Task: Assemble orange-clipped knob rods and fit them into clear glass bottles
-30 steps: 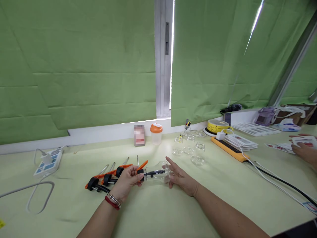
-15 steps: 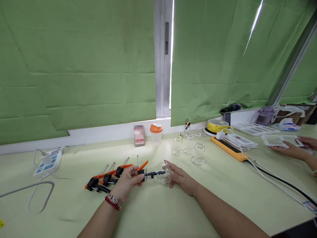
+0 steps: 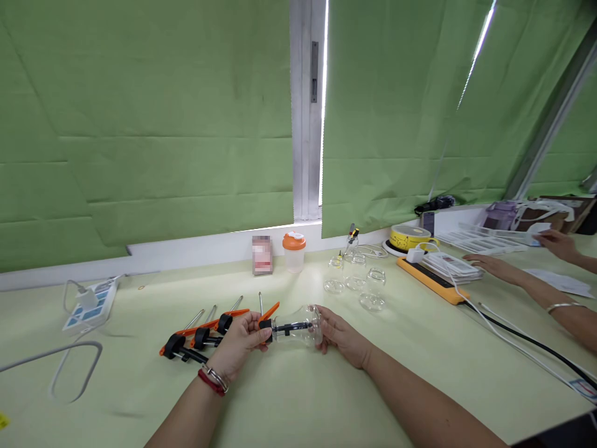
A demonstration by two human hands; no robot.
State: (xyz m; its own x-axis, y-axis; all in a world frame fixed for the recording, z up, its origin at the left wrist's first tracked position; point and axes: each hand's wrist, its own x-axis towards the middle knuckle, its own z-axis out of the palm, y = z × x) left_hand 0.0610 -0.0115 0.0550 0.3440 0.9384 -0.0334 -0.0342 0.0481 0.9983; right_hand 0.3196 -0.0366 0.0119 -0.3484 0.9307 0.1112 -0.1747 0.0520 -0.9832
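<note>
Between my hands a clear glass bottle (image 3: 303, 317) lies sideways, its wide base to the right. My right hand (image 3: 342, 336) has its fingers round the base. My left hand (image 3: 242, 342) pinches a black cap (image 3: 265, 325) with an orange lever (image 3: 269, 313) at the bottle's neck. The cap's black tube (image 3: 291, 327) reaches inside the glass. Whether the cap is fastened cannot be seen. Just left of my left hand are several more black caps (image 3: 202, 338) with orange levers and thin metal spouts (image 3: 194, 318).
Several clear glass bottles (image 3: 373, 297) stand right of centre. Behind are an orange-lidded cup (image 3: 294, 254) and a small box (image 3: 262, 256). An orange power strip (image 3: 431, 281) with cables lies right, a white one (image 3: 93, 305) left. Another person's hands (image 3: 501, 269) are at the far right.
My hands, the bottle and the cap stay nearly where they were. The other person's hands have left the white frame's former place; one now touches the stack of white items, the other is farther back.
</note>
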